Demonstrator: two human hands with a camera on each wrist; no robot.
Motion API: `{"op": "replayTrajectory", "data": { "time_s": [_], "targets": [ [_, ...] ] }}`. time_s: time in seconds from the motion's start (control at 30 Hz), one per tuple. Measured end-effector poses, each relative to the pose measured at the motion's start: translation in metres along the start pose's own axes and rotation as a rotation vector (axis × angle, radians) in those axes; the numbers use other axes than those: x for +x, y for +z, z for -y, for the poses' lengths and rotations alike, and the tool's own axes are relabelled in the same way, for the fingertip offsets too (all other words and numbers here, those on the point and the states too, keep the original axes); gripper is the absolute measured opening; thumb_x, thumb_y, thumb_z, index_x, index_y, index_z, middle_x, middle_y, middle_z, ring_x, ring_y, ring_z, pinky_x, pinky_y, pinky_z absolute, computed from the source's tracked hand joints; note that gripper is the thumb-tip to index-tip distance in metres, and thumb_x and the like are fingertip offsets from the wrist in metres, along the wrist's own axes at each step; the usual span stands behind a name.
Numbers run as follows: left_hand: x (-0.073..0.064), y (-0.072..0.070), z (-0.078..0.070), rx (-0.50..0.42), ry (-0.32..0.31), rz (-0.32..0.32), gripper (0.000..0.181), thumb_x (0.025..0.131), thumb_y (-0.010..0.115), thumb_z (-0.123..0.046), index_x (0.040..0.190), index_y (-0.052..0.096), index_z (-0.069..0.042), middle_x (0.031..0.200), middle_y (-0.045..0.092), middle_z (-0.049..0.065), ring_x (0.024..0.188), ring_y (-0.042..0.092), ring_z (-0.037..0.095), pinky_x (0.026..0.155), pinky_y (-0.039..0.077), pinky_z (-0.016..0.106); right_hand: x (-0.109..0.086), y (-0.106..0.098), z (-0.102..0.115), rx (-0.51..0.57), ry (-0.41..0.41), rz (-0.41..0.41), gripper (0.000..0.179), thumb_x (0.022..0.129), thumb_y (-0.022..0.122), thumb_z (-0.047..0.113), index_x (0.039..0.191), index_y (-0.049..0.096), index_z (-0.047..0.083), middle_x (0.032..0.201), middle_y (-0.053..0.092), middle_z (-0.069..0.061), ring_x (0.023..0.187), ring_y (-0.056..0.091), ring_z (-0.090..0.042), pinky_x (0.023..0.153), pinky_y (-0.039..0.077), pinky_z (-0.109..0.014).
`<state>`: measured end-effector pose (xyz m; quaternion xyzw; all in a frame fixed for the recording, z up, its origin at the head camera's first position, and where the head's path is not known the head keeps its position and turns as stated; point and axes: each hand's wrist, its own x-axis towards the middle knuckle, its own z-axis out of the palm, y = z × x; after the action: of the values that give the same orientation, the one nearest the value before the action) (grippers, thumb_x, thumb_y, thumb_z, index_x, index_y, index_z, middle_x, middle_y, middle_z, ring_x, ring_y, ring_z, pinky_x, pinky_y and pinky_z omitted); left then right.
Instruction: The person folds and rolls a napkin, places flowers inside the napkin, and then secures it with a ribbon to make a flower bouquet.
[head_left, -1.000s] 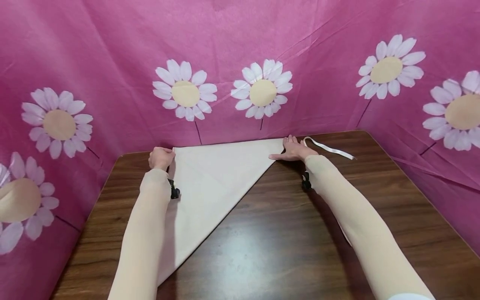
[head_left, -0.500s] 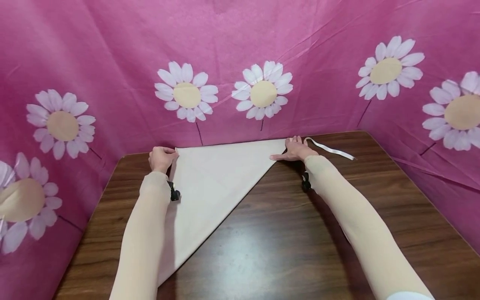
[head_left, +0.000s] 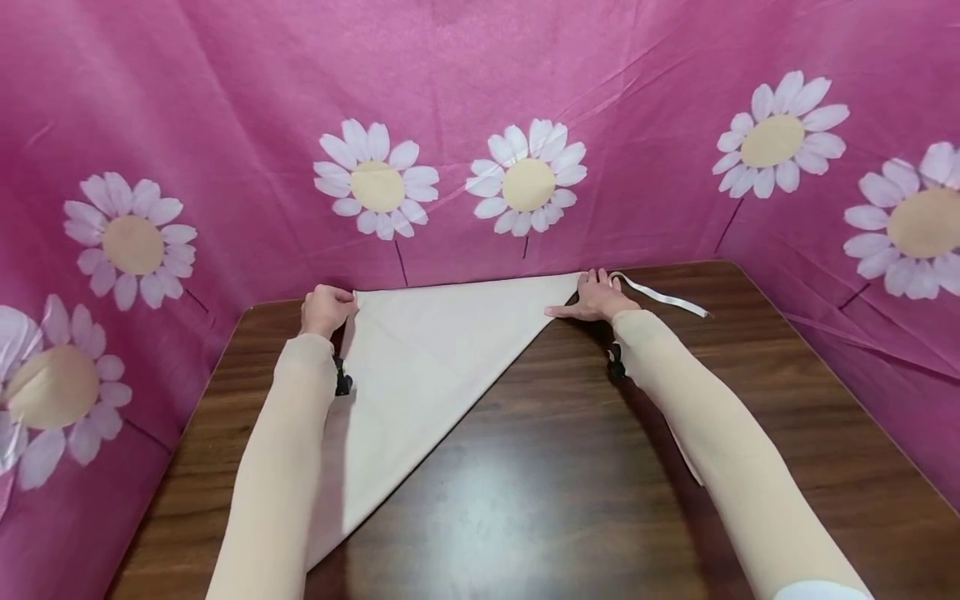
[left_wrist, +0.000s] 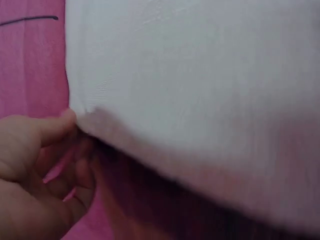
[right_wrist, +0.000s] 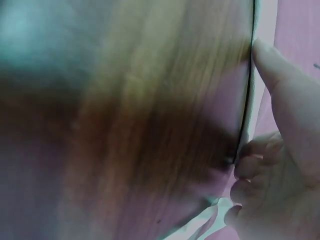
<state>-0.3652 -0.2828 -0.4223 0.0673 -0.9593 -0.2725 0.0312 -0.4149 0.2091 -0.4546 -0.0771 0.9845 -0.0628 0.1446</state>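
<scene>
One table [head_left: 562, 467], one cloth [head_left: 435, 358]; left hand [head_left: 326, 311] pinches it, right hand [head_left: 594, 298] spread against it.

We see matt, finely woven cloth [head_left: 427, 342] at our left fingers [left_wrist: 84, 180] and smooth ribbon [head_left: 663, 297] beside our right fingers [head_left: 592, 277]. Below them, the wood-grained tabletop [head_left: 570, 450] looks glossy; beyond them, the backdrop [head_left: 450, 58] is creased, faintly shiny fabric.
</scene>
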Motion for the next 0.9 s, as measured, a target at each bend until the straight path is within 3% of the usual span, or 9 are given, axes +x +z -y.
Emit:
{"op": "replayTrajectory", "data": {
  "time_s": [0.13,0.3,0.43,0.6,0.67,0.77,0.9],
  "targets": [
    [-0.009,-0.013,-0.01,0.144,0.131,0.145,0.045,0.102,0.051,-0.017,0.141,0.053,0.006,0.134,0.059,0.027,0.123,0.053,0.046,0.103,0.042,0.057,-0.025,-0.011,0.016,0.011,-0.056,-0.028,0.123,0.087,0.052,0.08,0.154,0.01,-0.015,0.161,0.004,-0.037,0.15,-0.001,-0.049,0.118,0.003,-0.063],
    [-0.038,-0.019,-0.028,0.185,0.336,0.306,0.063,0.108,0.042,-0.029,0.154,0.027,0.01,0.153,0.036,0.034,0.143,0.03,0.049,0.117,0.022,0.057,-0.055,-0.016,0.047,0.026,-0.291,-0.093,0.094,0.1,0.055,0.054,0.155,0.017,-0.013,0.16,0.007,-0.037,0.15,0.003,-0.05,0.118,0.006,-0.064],
    [-0.083,-0.014,-0.045,0.219,0.477,0.38,0.07,0.11,0.038,-0.039,0.158,0.014,0.007,0.162,0.014,0.031,0.15,0.009,0.047,0.121,0.01,0.055,-0.086,-0.011,0.078,0.022,-0.561,-0.08,0.08,0.104,0.052,0.046,0.156,0.023,-0.008,0.162,0.011,-0.032,0.15,0.005,-0.048,0.118,0.009,-0.063],
    [-0.15,-0.001,-0.058,0.284,0.67,0.44,0.068,0.111,0.034,-0.039,0.158,0.012,0.006,0.163,0.006,0.03,0.151,0.004,0.045,0.121,0.01,0.052,-0.13,0.001,0.115,0.002,-0.825,-0.011,0.07,0.108,0.046,0.043,0.156,0.029,-0.004,0.163,0.016,-0.027,0.151,0.01,-0.046,0.119,0.012,-0.059],
    [-0.177,0.005,-0.06,0.305,0.724,0.467,0.067,0.112,0.032,-0.039,0.158,0.014,0.006,0.163,0.006,0.028,0.151,0.005,0.044,0.12,0.012,0.053,-0.143,0.006,0.126,-0.018,-0.89,-0.003,0.066,0.108,0.046,0.041,0.155,0.031,-0.004,0.162,0.019,-0.027,0.15,0.012,-0.046,0.119,0.014,-0.059],
    [-0.21,0.013,-0.059,0.339,0.756,0.52,0.067,0.111,0.031,-0.043,0.158,0.015,0.003,0.165,0.007,0.024,0.152,0.005,0.04,0.12,0.014,0.055,-0.157,0.015,0.139,-0.06,-0.954,0.019,0.063,0.109,0.044,0.039,0.155,0.033,-0.004,0.162,0.021,-0.027,0.15,0.014,-0.045,0.118,0.016,-0.06],
    [-0.243,0.02,-0.05,0.344,0.771,0.587,0.069,0.11,0.032,-0.046,0.159,0.02,0.002,0.166,0.011,0.021,0.153,0.008,0.036,0.119,0.016,0.057,-0.166,0.026,0.151,-0.097,-0.98,0.076,0.063,0.11,0.041,0.041,0.156,0.032,-0.001,0.163,0.02,-0.024,0.151,0.014,-0.042,0.119,0.014,-0.059]
  ]
}}
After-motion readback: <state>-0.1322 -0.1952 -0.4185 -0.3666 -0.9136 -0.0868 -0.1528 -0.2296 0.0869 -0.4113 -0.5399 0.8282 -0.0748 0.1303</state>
